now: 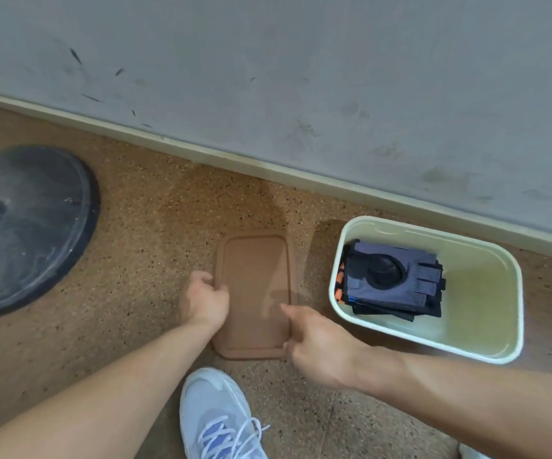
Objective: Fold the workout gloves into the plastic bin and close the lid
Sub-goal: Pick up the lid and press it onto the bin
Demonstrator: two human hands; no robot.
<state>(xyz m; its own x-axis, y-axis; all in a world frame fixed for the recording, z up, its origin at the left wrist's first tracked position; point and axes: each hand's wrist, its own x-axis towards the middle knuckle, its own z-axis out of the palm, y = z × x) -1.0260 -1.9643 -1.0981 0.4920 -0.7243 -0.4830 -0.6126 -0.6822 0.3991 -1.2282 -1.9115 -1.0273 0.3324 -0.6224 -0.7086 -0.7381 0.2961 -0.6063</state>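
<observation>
A brown rectangular lid [255, 279] lies flat on the speckled floor in front of me. My left hand [205, 299] grips its left edge, fingers curled over the rim. My right hand [317, 346] holds the lid's near right corner, with the forefinger laid on top. To the right stands the pale green plastic bin [480, 351], uncovered. The folded workout gloves [393, 279], dark grey and black with orange tabs, lie stacked in the bin's left half.
A grey wall with a pale skirting board [268, 167] runs behind the bin and lid. A black weight plate [26, 226] lies on the floor at the left. My white shoe [218, 415] stands just below the lid.
</observation>
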